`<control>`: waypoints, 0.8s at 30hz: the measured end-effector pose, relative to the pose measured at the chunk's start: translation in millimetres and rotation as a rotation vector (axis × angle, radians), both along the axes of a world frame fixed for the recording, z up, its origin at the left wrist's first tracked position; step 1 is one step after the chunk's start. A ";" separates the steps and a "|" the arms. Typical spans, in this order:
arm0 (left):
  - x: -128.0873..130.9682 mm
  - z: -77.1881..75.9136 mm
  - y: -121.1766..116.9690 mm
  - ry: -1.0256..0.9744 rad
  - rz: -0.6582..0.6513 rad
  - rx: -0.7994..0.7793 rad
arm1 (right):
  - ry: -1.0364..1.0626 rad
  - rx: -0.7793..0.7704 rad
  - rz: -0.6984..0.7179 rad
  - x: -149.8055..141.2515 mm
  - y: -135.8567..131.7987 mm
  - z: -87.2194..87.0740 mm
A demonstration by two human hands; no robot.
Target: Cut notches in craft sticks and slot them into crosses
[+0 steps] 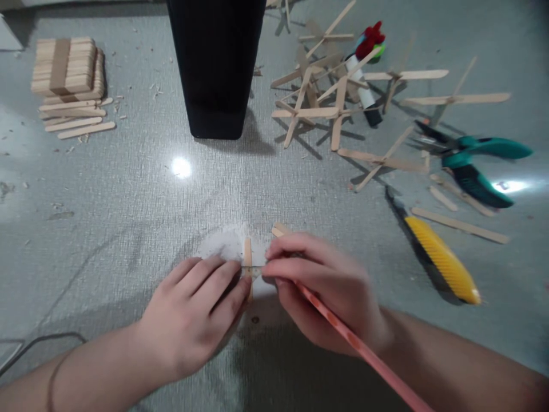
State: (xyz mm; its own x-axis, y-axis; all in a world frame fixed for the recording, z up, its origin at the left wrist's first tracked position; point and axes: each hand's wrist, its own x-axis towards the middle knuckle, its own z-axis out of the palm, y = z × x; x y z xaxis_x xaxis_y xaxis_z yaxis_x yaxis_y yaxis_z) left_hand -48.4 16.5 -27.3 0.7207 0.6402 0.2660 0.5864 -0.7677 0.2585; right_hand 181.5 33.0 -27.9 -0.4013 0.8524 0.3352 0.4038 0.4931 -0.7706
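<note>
Pink pencil [355, 342]; wooden craft stick [247, 250].
Your right hand [332, 277]: fingers clamped on pencil; your left hand [193, 315]: fingers against stick, grip unclear.

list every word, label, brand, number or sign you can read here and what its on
No readable text anywhere in view.
Thin strip between the left hand and right hand: any marks are too small and blurred to read.
Pink pencil: reddish spots, no legible lettering.
Yellow-handled knife: nothing legible.
</note>
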 end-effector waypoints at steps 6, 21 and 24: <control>0.2 -0.2 0.6 0.014 -0.014 -0.015 | 0.086 -0.132 -0.007 -4.8 6.8 3.1; 1.8 2.4 1.9 -0.001 -0.015 -0.028 | 0.061 -0.053 -0.048 -9.2 4.8 -6.5; 2.1 2.8 1.6 -0.004 -0.015 -0.024 | 0.050 -0.054 -0.055 -9.2 4.7 -6.2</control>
State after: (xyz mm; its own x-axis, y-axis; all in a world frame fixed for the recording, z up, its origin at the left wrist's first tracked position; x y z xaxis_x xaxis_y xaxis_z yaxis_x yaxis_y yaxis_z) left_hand -46.3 18.1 -24.4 0.7294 0.6354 0.2534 0.5739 -0.7700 0.2787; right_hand 172.3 37.7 -34.2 -0.3372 0.8902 0.3064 0.3891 0.4282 -0.8156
